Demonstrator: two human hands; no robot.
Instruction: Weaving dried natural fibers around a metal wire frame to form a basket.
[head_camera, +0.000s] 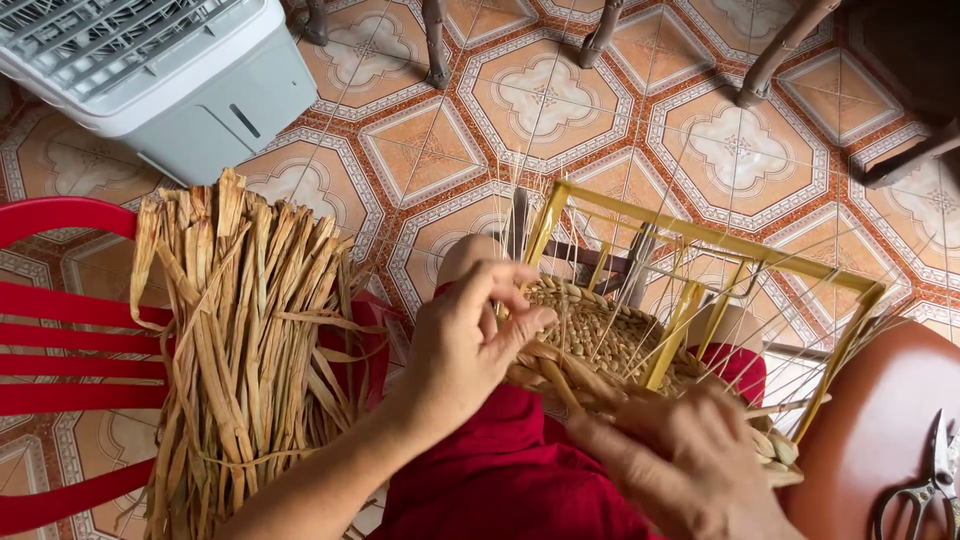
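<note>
While the woven mat sits in a yellow frame whose long axis runs from 10 to 4 o'clock, the left hand pinches a straw strand at the weave's edge, fingers curled closed. The right hand, at 5 o'clock, seems to grip the braided edge, though blur hides its fingers. Below is a patterned tile floor. A bundle of dried straw leans on a red chair at 9 o'clock; scissors lie at 4 o'clock.
</note>
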